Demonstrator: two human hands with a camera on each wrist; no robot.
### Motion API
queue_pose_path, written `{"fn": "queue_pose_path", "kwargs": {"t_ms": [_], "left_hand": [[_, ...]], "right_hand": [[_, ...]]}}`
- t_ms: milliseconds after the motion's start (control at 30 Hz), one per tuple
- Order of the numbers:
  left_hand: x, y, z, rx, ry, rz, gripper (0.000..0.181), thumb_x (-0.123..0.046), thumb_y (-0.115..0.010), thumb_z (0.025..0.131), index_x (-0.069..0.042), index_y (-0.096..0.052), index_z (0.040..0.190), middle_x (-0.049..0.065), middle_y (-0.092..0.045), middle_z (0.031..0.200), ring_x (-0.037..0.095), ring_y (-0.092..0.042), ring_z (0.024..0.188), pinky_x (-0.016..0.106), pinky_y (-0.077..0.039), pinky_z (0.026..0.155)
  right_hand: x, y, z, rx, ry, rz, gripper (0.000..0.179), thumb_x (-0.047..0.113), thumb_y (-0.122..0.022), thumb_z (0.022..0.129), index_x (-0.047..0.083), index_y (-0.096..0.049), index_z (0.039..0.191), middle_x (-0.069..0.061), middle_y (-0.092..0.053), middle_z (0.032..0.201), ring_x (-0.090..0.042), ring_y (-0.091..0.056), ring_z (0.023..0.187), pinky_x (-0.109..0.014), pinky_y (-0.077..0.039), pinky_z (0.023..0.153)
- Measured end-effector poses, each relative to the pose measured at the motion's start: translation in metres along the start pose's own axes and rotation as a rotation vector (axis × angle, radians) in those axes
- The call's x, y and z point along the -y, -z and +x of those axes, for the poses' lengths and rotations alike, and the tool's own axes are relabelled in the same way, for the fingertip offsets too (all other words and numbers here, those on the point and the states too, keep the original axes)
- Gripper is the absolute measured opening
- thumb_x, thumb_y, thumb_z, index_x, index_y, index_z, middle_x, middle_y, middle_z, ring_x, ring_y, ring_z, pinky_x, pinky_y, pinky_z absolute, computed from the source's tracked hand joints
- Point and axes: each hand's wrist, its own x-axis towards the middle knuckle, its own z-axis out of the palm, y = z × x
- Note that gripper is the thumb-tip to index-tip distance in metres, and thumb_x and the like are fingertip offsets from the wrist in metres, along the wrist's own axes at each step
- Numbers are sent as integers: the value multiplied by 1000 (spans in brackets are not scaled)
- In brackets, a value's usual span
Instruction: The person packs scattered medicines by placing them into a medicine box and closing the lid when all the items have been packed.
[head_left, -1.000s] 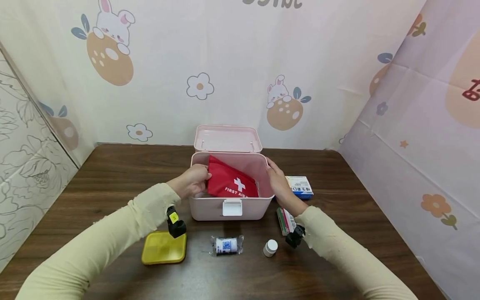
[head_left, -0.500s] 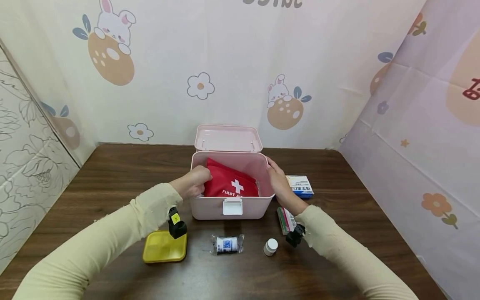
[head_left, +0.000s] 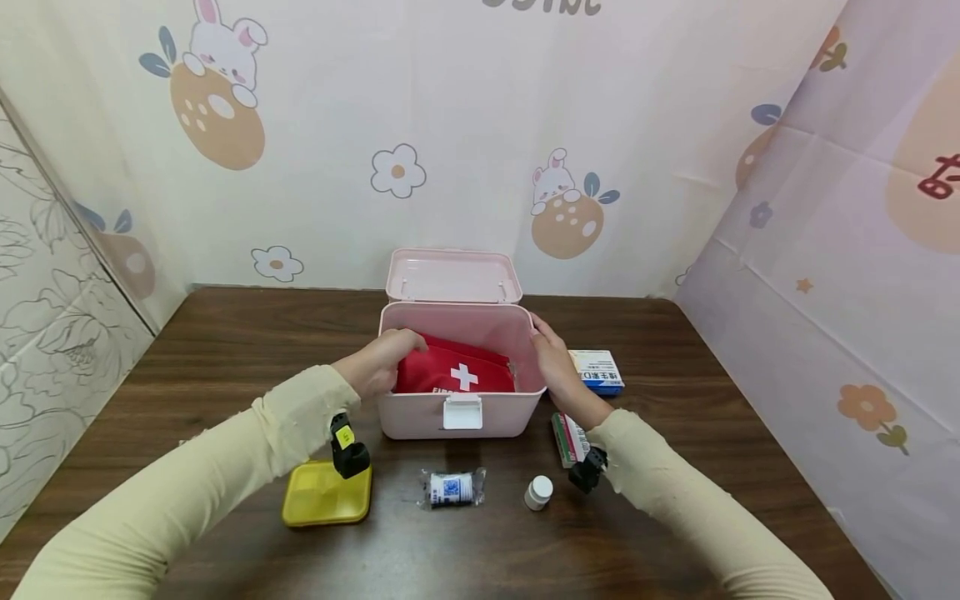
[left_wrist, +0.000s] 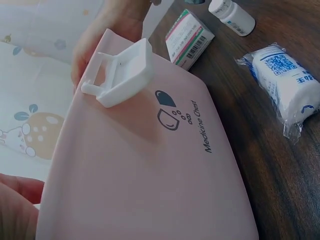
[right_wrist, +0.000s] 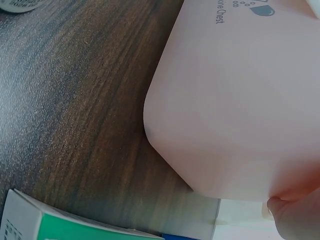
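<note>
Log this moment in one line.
Left hand: at soft red pouch with white cross; Right hand: holding side of pink plastic box; Pouch: inside box; Pink lid: open

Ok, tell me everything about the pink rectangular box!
The pink plastic-looking box stands upright on the brown wood-grain table, its pink lid open behind. Its front has a white latch, grey capsule picture and "Medicine Chest". A red fabric-looking pouch lies inside. The right hand holds the box's right side.
</note>
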Motion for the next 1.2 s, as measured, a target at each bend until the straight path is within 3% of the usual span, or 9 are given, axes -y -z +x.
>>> {"fn": "queue_pose_path", "kwargs": {"t_ms": [200, 333, 567, 700, 833, 967, 1200], "left_hand": [[-1, -1, -2, -26, 25, 12, 41, -12, -49, 94, -2, -40, 133, 16, -46, 136, 30, -47, 117, 41, -42, 100], [-1, -3, -1, -23, 20, 9, 42, -12, -47, 94, -1, -39, 134, 16, -45, 138, 31, -46, 121, 42, -40, 104], [0, -4, -1, 0, -2, 9, 45, -11, -42, 98, 2, -36, 141, 20, -37, 149, 37, -36, 136, 47, -31, 114], [-2, -4, -8, 5, -18, -11, 50, -11, -45, 98, 2, -31, 144, 20, -30, 153, 39, -27, 141, 49, -25, 116], [-5, -4, -23, 41, -71, 25, 50, -12, -45, 99, 3, -32, 145, 20, -26, 155, 39, -20, 145, 53, -20, 118], [-7, -1, -46, 87, -168, 101, 57, -13, -44, 100, 6, -27, 151, 21, -24, 158, 39, -20, 146, 54, -19, 119], [-2, 32, -91, 126, -386, 264, 74, -12, -48, 99, 3, -6, 158, 24, -16, 163, 40, -15, 149, 59, -14, 118]], "right_hand": [[1, 0, 0, 0, -2, 2, 51, 21, -29, 110, 7, -25, 159, -16, -28, 161, -33, -29, 146, -52, -27, 116], [2, 0, 0, -1, 1, -3, 51, 21, -29, 110, 6, -25, 159, -16, -28, 161, -34, -29, 146, -52, -28, 116], [1, 0, 0, -6, -7, -8, 51, 20, -30, 110, 6, -25, 159, -16, -28, 161, -34, -28, 147, -52, -27, 116], [1, 0, 0, -6, -9, -4, 51, 21, -30, 110, 6, -25, 159, -16, -28, 162, -33, -26, 147, -51, -26, 117], [1, 1, -1, -3, -14, -7, 52, 21, -30, 110, 6, -24, 159, -16, -28, 162, -34, -27, 147, -52, -26, 117], [0, 1, -1, -4, -19, -7, 52, 22, -30, 110, 6, -23, 159, -17, -27, 162, -35, -27, 147, -52, -26, 117], [2, 1, -1, 1, -23, 7, 52, 22, -30, 110, 7, -22, 160, -16, -26, 162, -35, -25, 148, -53, -25, 117]]}}
